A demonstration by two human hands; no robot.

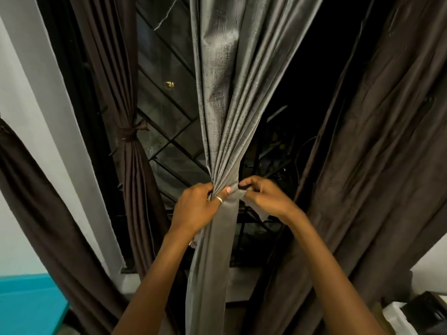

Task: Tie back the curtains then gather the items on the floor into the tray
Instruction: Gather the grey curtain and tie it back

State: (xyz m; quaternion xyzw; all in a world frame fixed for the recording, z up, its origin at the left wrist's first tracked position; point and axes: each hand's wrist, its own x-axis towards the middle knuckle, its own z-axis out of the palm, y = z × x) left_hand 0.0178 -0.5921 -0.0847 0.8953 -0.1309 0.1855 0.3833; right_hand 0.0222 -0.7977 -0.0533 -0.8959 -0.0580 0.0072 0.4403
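A grey curtain (217, 97) hangs in the middle of the window, bunched tight at waist height. My left hand (196, 209), with a ring on the thumb, grips the bunched folds from the left. My right hand (263, 197) pinches a pale strip of tie cloth (258, 211) against the curtain's right side; the strip's loose end hangs below the hand. A dark brown curtain (128, 97) at the left is bound by a brown tie (128, 135). Another dark brown curtain (377, 153) hangs loose at the right. The tray and floor items are out of view.
A window with a diagonal metal grille (167, 122) lies behind the curtains, dark outside. White wall (31, 112) and a further brown curtain (48, 213) stand at the left. A teal surface (26, 303) is at bottom left, and dark and white objects (416, 313) at bottom right.
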